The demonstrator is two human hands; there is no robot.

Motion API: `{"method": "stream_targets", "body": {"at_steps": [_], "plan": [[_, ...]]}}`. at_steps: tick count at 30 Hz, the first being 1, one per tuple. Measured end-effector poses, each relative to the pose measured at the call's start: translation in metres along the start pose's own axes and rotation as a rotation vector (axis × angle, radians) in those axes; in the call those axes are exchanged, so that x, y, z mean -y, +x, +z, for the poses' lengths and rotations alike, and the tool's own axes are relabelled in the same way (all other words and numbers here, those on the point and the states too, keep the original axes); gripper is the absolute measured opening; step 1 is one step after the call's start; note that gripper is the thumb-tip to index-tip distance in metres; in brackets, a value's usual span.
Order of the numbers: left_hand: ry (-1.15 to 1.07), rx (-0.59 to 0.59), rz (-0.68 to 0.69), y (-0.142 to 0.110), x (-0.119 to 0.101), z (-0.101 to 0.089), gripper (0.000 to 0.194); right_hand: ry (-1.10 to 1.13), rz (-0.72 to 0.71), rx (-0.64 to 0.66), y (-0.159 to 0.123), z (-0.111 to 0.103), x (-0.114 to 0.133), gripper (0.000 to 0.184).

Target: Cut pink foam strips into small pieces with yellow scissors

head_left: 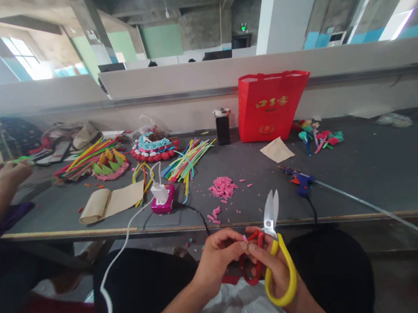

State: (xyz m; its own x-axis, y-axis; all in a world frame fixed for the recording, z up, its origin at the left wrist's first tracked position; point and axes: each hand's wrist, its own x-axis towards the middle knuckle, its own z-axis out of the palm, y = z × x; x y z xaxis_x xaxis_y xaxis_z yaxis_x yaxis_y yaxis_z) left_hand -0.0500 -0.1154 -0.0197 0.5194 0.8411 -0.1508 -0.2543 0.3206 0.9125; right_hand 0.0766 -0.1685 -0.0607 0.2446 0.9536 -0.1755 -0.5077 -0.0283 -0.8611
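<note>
My left hand [221, 256] is closed in a pinch, its fingertips on a small pink piece [244, 238]. My right hand [276, 268] has its thumb and finger meeting the left fingertips. Scissors [269, 216] hang in my right hand, one yellow handle loop and one red loop showing, the blades slightly apart and pointing at the table. Whether the right fingertips also grip the pink piece is hard to see. Just beyond my hands, a heap of short pink pieces [223, 188] lies on the dark table [355, 175], with a few scattered nearer the edge.
A blue glue gun [302, 182] and a thin metal rod [379, 208] lie to the right. Behind stand a red bag [273, 106] and a bottle [223, 127]. Coloured strips [190, 162] and a pink power socket [163, 199] with cables lie left. Another person's hands [11, 174] work at far left.
</note>
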Motion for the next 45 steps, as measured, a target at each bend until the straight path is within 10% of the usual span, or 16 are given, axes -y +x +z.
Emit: {"method": "stream_targets", "body": {"at_steps": [15,45], "plan": [[-0.083,-0.185,0.049,0.003,-0.016,-0.001,0.015,-1.005,-0.427,-0.068,-0.019,-0.040,-0.032,0.045],[0.015,-0.143,0.052,0.005,-0.019,-0.010,0.016,-1.213,-0.607,-0.099,-0.019,-0.042,-0.033,0.033]]}}
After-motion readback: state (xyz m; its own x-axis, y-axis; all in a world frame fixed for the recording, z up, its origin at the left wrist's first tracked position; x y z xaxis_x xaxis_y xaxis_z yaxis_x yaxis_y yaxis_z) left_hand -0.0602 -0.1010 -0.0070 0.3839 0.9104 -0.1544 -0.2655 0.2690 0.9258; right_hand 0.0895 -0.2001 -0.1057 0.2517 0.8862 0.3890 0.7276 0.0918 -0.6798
